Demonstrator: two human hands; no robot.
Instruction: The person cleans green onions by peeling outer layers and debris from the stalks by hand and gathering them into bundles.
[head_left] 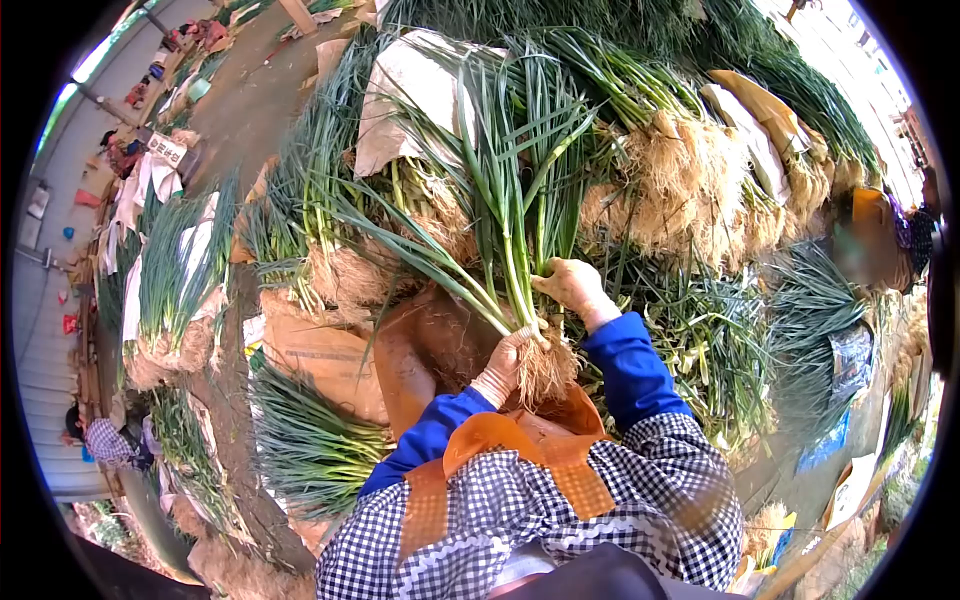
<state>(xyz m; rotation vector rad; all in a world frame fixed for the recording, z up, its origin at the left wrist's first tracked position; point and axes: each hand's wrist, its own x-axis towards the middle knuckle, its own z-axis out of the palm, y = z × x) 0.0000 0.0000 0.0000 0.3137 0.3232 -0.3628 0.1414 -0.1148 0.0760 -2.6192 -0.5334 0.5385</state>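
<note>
My left hand is closed round the white base of a bunch of green onions, just above its tan roots. The long green leaves fan out upward and away from me. Higher up on the right side of the stalks, my right hand has its fingers bent in against a stem. The roots hang over the orange apron at my lap. What lies under my left palm is hidden.
Large piles of onions with tan roots lie ahead. A trimmed pile is at the left, and loose leaves lie at the right. A brown sack is left of my lap. A person is at the far left.
</note>
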